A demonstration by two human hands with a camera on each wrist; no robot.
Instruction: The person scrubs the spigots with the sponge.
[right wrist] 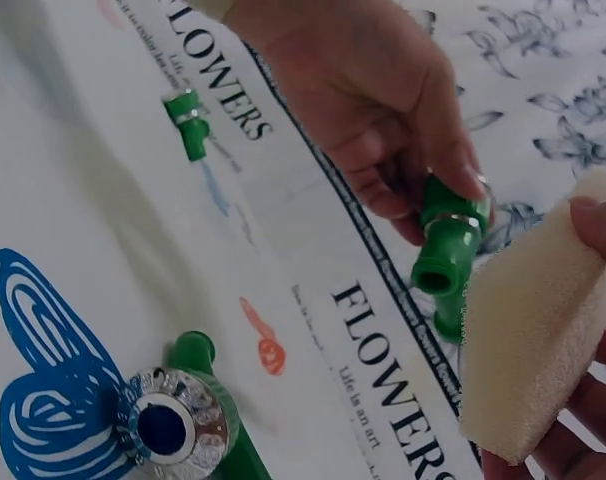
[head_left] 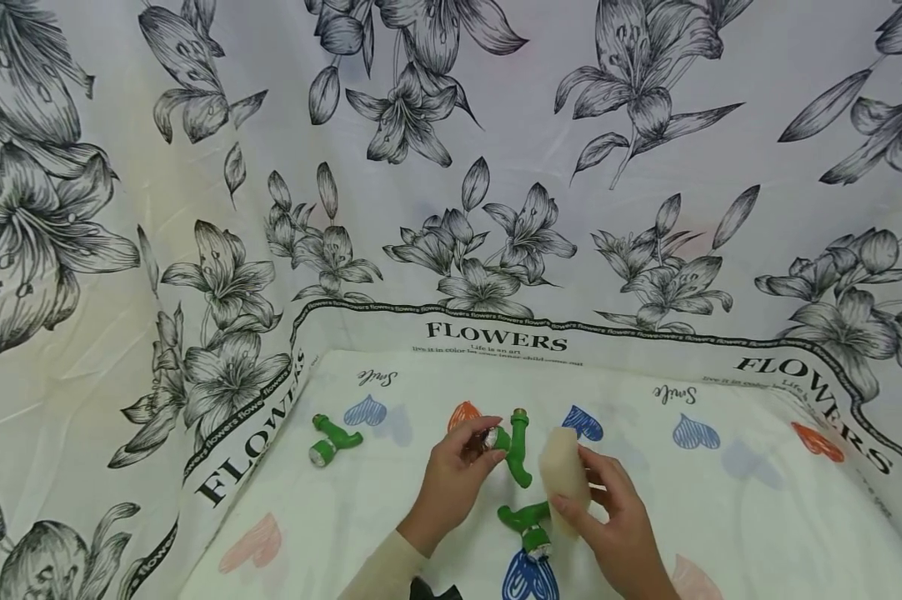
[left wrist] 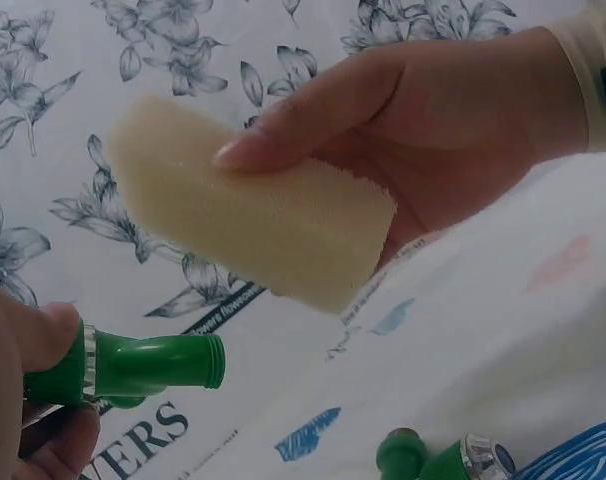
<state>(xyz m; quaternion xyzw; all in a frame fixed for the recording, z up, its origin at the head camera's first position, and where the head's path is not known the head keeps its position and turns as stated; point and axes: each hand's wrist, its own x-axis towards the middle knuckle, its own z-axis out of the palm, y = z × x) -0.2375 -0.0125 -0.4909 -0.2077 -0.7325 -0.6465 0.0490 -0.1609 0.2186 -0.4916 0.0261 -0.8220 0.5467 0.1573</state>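
Observation:
My left hand pinches a green plastic tap by its silver-trimmed end, thumb and fingers on either side. In the left wrist view the open threaded mouth of this tap points towards the sponge. A cream sponge block is in my right hand, gripped between thumb and fingers. The right wrist view shows the sponge close beside the held tap. Below both hands, a second green tap lies on the cloth, its silver end towards me.
A third green tap lies at the left on the white cloth, which is printed with hearts and lettering. Behind the work area hangs a flower-printed curtain, with more of it on the left side.

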